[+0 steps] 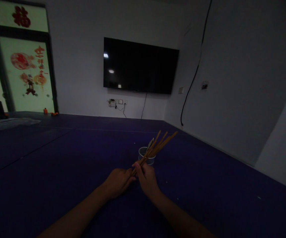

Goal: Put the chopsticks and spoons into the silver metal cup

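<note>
A bundle of several wooden chopsticks (pixel 159 147) slants up and to the right, its far ends fanned apart. My right hand (pixel 146 178) is closed around the lower part of the bundle. At the near ends, my left hand (pixel 119 181) wraps its fingers round the same chopsticks. Just beyond my hands a round holder (pixel 143 152) with a pale rim stands on the dark blue surface, partly hidden by the chopsticks. A spoon (pixel 150 143) with a shiny bowl leans up out of it.
The dark blue surface (pixel 71 158) reaches to the walls. A black television (pixel 140 66) hangs above sockets and wires. A black cable (pixel 195 72) runs down the right wall. Clear plastic sheeting (pixel 9 123) and small orange items (pixel 45 111) lie near the glass door (pixel 25 72) at left.
</note>
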Available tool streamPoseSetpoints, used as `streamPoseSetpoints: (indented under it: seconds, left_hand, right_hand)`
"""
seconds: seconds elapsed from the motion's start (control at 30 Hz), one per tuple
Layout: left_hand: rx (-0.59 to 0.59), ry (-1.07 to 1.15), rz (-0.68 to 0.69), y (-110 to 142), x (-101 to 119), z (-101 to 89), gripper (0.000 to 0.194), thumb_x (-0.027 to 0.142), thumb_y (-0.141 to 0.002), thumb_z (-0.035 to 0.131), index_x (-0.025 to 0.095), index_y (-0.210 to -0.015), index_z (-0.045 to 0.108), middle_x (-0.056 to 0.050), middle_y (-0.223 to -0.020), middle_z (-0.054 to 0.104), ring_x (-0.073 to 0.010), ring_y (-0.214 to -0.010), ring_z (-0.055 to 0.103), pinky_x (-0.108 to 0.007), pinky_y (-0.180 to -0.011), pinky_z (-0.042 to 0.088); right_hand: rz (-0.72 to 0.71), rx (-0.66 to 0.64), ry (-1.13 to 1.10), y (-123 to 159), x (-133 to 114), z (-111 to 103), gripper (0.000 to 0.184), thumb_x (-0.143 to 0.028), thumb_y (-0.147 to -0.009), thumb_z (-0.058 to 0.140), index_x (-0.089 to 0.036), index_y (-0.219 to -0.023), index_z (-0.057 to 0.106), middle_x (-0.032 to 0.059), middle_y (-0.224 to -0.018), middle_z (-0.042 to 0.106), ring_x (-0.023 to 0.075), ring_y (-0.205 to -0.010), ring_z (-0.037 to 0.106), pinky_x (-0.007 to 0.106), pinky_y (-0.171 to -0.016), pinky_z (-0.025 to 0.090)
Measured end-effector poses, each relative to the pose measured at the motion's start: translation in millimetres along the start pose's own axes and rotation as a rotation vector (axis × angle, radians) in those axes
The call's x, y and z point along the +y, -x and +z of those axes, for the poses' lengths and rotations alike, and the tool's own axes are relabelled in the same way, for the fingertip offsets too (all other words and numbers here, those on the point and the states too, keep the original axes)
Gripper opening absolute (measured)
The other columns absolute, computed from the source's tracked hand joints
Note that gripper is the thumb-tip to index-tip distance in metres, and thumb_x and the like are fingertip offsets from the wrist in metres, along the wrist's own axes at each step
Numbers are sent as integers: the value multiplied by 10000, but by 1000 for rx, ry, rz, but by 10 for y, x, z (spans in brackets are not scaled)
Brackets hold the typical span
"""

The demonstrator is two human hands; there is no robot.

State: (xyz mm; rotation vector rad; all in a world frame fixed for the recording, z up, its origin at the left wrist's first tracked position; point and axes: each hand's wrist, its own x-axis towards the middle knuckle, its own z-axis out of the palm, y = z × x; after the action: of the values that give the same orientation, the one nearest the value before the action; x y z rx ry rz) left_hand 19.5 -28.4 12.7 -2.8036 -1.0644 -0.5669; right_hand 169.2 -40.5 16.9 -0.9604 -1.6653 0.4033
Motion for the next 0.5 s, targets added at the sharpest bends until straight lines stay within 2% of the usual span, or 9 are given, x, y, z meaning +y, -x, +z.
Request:
streamPoseSetpoints:
  seconds: [0.17,0.37,0.5]
  left_hand:
    - [0,-24,2,-6,16,-7,268,372,-900,296,170,-986,449,-58,-839,656,-169,-689,613,-246,-597,430]
    - [15,-14,0,-6,24,-11,220,358,-885,336,184,-940,458,-24,-749,642,-141,-624,596,-224,-577,418]
    - [-12,-24,-17,-11,21,-10,202,347,-865,380,184,-942,471,-25,-769,644,-146,-631,597,-223,-567,414]
  right_hand:
    - [8,-4,1,-6,-8,5,360,-430,-874,381,-174,-747,602,9,-599,579,121,-537,523,228,-532,414]
    - [16,-10,20,-10,-13,4,390,-453,-875,366,-177,-736,603,3,-580,568,120,-523,520,227,-518,405]
    - [23,-15,30,-13,14,4,397,-463,-875,366,-178,-753,614,5,-579,564,123,-527,520,231,-529,407]
